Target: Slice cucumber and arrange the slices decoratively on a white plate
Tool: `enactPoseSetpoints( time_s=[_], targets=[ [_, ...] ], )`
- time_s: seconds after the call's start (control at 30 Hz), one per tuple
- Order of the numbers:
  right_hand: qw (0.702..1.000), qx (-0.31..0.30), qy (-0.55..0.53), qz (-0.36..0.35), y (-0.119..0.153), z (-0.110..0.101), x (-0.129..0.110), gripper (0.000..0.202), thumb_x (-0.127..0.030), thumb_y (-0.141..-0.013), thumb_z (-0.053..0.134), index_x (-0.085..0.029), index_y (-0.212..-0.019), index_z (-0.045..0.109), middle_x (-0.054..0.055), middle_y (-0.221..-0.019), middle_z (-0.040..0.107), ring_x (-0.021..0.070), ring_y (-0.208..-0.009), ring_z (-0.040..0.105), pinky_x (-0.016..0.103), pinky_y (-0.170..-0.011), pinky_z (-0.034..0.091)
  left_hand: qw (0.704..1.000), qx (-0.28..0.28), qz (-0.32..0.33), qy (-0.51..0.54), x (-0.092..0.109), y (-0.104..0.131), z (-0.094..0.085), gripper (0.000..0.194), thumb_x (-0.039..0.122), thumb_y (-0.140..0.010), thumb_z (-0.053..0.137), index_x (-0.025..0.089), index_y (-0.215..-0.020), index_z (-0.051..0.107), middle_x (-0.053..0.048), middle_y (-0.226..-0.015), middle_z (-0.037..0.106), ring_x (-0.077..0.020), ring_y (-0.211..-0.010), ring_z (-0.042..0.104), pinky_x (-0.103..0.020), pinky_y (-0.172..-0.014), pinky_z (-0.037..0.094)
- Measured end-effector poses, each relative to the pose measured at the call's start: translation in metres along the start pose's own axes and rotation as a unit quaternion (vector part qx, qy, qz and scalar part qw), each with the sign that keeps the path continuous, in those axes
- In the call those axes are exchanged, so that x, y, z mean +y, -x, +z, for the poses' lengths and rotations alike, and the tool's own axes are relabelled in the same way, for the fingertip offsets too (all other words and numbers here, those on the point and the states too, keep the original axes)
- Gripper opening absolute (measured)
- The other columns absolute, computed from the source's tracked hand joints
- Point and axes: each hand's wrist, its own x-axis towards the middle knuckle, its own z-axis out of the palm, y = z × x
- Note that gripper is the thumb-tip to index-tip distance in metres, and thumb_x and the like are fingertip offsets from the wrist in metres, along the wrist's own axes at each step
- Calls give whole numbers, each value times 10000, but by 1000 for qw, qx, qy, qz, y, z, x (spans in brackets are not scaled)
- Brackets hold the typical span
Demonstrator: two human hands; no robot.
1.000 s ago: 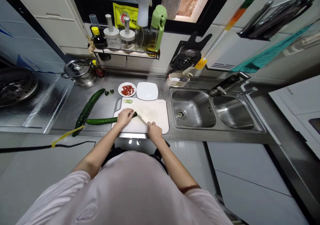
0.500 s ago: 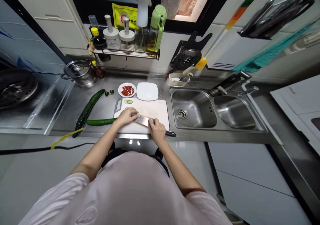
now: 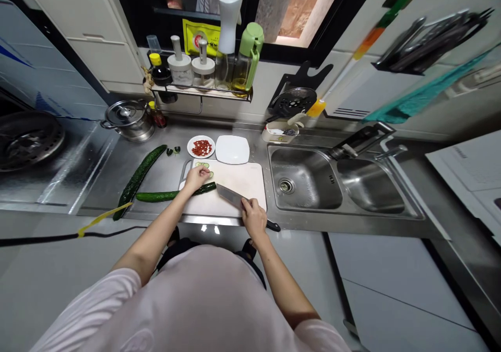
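Reader: Which hazards attend this arrangement?

Author: The cut cucumber (image 3: pixel 156 196) could roll or pivot, being round, unsteadied by any fingers, and overhanging the left edge of the cutting board (image 3: pixel 238 177) onto the metal surface (image 3: pixel 172 131). The knife (image 3: pixel 230 195) might nick the left wrist if it swung, since its blade points towards the cucumber's near end.

Reader: And the state of each hand?

Author: The right hand (image 3: pixel 254 218) is closed on the knife where blade meets handle, the black handle projecting beyond it. The left hand (image 3: pixel 198 176) has its fingers drawn together at a thin slice (image 3: pixel 211 174); whether it grips or merely touches the slice cannot be told. A careless release could leave the slice out of line.

Reader: Describe the specimen.

Author: Slender, dark green and glossy, it passes beneath the left wrist, its cut end just beside the blade tip. The slices (image 3: pixel 202 164) near the board's far edge are pale, with green rims. A whole cucumber (image 3: pixel 143 174), darker and bumpy, lies apart on the surface, left of the board.
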Motion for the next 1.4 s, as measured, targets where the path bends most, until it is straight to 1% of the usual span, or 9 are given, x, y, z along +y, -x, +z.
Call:
enactPoseSetpoints(
  time_s=[0.1, 0.2, 0.5, 0.57, 0.67, 0.77, 0.87, 1.13, 1.4],
  targets=[
    [1000, -3, -14, 20, -1, 3, 5, 375, -210, -860, 531, -272, -1224, 597, 50, -1031, 539, 137, -741, 509, 257, -709, 348, 999, 33, -21, -15, -13, -22, 1, 155, 262, -699, 640, 171, -823, 645, 2, -691, 612, -109, -612, 534, -229, -621, 411],
    [999, 0, -27, 31, -3, 7, 7, 356, -209, -865, 521, -271, -1205, 609, 47, -1031, 539, 129, -727, 513, 253, -701, 353, 997, 46, -32, -55, -16, -35, 3, 148, 239, -704, 630, 182, -840, 639, 10, -691, 617, -107, -611, 531, -226, -627, 401],
    [998, 11, -48, 34, -7, 15, 4, 346, -215, -876, 504, -274, -1201, 609, 39, -1028, 535, 127, -725, 513, 247, -706, 357, 986, 68, -48, -143, -19, -52, 19, 161, 223, -743, 612, 215, -903, 634, 7, -727, 645, -140, -675, 552, -244, -648, 375],
    [998, 13, -50, 32, -7, 14, 5, 340, -215, -877, 501, -271, -1194, 611, 37, -1024, 535, 128, -729, 513, 245, -705, 356, 984, 64, -42, -158, -20, -54, 20, 179, 213, -756, 600, 217, -931, 637, 0, -739, 650, -150, -697, 560, -250, -662, 378],
    [998, 16, -50, 30, -8, 14, 6, 335, -211, -876, 499, -272, -1185, 615, 31, -1013, 536, 129, -733, 513, 243, -696, 354, 982, 62, -7, -179, -21, -54, 19, 203, 217, -766, 604, 211, -966, 640, -16, -766, 658, -170, -752, 570, -267, -704, 393],
    [998, 15, -51, 30, -8, 13, 7, 343, -208, -874, 498, -273, -1192, 609, 27, -1008, 536, 126, -726, 511, 243, -690, 354, 974, 75, 27, -213, -23, -52, 19, 174, 251, -777, 616, 194, -933, 666, -52, -850, 666, -202, -844, 568, -300, -785, 404],
    [998, 13, -55, 31, -8, 13, 7, 341, -207, -873, 498, -272, -1188, 611, 23, -1000, 538, 122, -717, 511, 241, -688, 355, 967, 71, 43, -240, -27, -48, 19, 178, 290, -793, 618, 185, -912, 699, -88, -951, 659, -233, -927, 552, -331, -856, 402],
    [998, 1, -57, 32, -11, 11, 4, 362, -194, -851, 510, -271, -1191, 610, 29, -1019, 536, 122, -728, 517, 235, -675, 359, 964, 70, 41, -252, -35, -45, 22, 201, 269, -800, 612, 184, -949, 716, -107, -980, 636, -253, -974, 531, -347, -891, 405],
    [997, -17, -61, 42, -10, 8, 4, 369, -193, -843, 519, -271, -1191, 614, 35, -1014, 532, 128, -742, 523, 237, -669, 358, 969, 63, 41, -235, -26, -44, 21, 153, 239, -782, 619, 190, -898, 707, -109, -953, 632, -269, -970, 525, -374, -893, 402]
  ],
)
